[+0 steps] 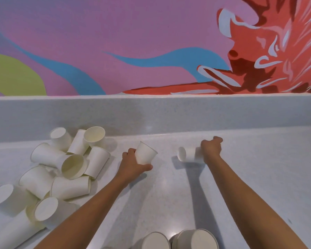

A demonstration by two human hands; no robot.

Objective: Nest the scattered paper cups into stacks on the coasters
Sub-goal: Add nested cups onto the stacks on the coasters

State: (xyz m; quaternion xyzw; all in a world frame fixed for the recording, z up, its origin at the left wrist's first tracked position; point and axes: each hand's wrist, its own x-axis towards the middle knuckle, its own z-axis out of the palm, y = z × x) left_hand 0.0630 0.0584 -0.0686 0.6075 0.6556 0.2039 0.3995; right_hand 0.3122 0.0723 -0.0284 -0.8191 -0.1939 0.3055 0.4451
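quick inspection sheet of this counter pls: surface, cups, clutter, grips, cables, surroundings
surface: pale speckled counter
job's things: pile of paper cups at the left, most lying on their sides; tilted cup in the left grip; sideways cup in the right grip, base pointing left; two upturned cups at the near edge, cut off by the frame; no coasters seen
clutter: nothing seen
grips: left grip holds the tilted cup by its lower wall; right grip holds the sideways cup at its mouth end
cables: nothing seen
surroundings: raised ledge behind the counter, painted mural wall above it
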